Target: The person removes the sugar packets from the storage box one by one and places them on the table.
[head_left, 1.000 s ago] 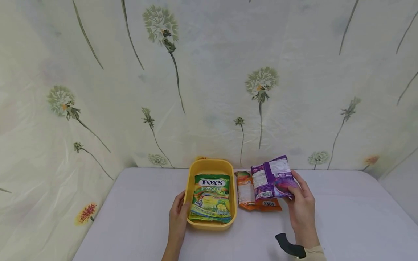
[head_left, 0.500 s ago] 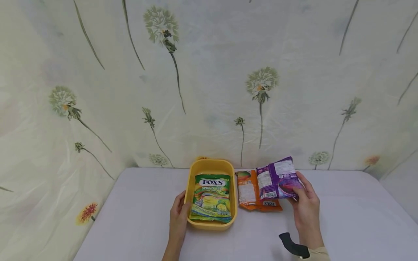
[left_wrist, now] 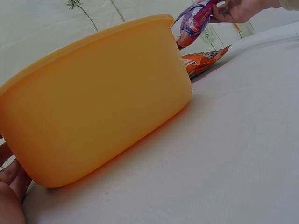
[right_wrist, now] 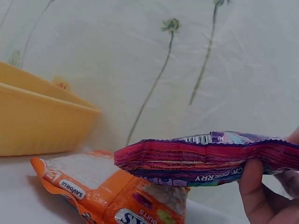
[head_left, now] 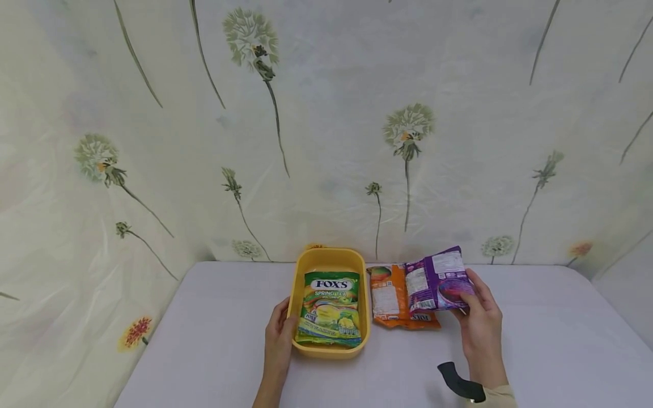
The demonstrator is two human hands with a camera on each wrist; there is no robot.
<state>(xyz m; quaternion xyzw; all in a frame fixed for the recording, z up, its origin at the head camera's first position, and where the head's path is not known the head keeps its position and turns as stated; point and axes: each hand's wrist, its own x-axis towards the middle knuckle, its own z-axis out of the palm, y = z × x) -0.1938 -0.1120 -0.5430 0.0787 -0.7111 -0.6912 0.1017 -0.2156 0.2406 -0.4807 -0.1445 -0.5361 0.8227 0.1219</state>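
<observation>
My right hand [head_left: 482,326] pinches the right edge of a purple candy bag [head_left: 433,280], thumb on its printed face. In the right wrist view this purple bag [right_wrist: 201,161] is seen edge-on, above the orange bag. Beneath it an orange candy bag [head_left: 388,300] lies on the table, partly covered in the head view. Just left of that stands a yellow plastic tub [head_left: 336,354], with a green Fox's Spring Tea candy bag [head_left: 331,309] lying face up inside. My left hand [head_left: 279,337] holds the tub's left side, its thumb at the rim.
A white cloth [head_left: 219,328] covers the table. Behind it hangs a pale curtain [head_left: 326,141] printed with dandelions, close to the tub's far end. A dark strap [head_left: 461,385] sits at the right wrist.
My right hand has moved a little to the right with the purple candy bag, uncovering more of the orange one. The left hand and the tub stay in place.
</observation>
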